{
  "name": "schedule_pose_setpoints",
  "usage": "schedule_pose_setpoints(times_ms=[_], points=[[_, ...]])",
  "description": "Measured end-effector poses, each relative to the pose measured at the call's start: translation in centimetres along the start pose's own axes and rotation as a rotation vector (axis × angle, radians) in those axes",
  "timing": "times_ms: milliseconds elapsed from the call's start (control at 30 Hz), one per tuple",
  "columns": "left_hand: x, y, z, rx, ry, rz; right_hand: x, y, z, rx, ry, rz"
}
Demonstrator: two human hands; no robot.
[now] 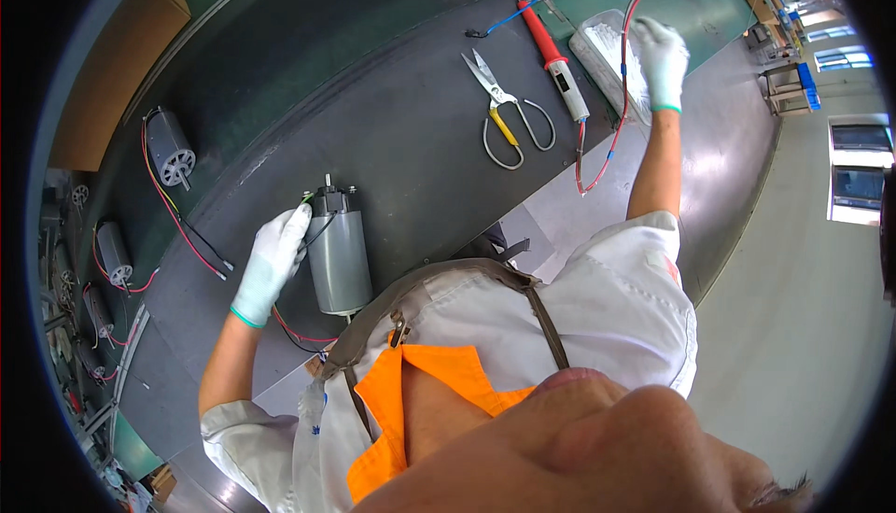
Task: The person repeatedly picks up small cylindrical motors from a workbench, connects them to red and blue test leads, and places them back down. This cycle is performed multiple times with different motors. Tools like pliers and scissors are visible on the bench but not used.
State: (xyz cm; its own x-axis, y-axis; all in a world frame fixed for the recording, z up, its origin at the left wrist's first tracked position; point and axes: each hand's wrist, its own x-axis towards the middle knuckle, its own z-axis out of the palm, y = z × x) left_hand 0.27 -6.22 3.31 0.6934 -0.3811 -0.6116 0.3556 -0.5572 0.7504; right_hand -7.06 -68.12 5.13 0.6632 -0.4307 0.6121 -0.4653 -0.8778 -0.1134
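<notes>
My left hand point(280, 250), in a white glove with a green cuff, is closed at the left side of a grey cylindrical electric motor point(340, 261). The motor lies on the dark bench top near my body, its black end cap and shaft pointing away from me. Thin wires pass through the fingers, and their red and black ends point(303, 336) hang out below. Over at the far right, my gloved right hand point(661, 60) hovers above a clear plastic bin point(583, 46) of thin white pieces. Its fingers are bent together; whatever they hold is too small to make out.
Scissors with a yellow-wrapped handle point(501, 121) and a red-and-white electric tool point(553, 60) lie between my hands. From the tool, a red cable point(611, 154) loops up past the bin. Another wired motor point(170, 149) and a cardboard box point(121, 70) stand at left.
</notes>
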Motion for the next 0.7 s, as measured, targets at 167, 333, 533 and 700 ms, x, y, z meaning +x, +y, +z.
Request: schedule_pose_setpoints(times_ms=[167, 333, 533, 700], points=[[-0.9, 3.5, -1.8, 0.064, -0.197, -0.187, -1.5, -10.6, -9.1, 0.445, 0.199, 0.028], [-1.5, 3.2, -3.9, 0.056, -0.226, -0.264, -10.6, -24.3, -9.0, 1.626, -0.77, 0.34], [-4.6, 4.0, -5.3, 0.112, -0.279, -0.277, -24.0, -35.4, -5.3, 1.586, -0.851, -0.284], [-5.5, 1.5, -4.9, -0.056, -0.2, -0.296, -22.4, -36.8, -5.2, 1.151, -0.421, -0.994]])
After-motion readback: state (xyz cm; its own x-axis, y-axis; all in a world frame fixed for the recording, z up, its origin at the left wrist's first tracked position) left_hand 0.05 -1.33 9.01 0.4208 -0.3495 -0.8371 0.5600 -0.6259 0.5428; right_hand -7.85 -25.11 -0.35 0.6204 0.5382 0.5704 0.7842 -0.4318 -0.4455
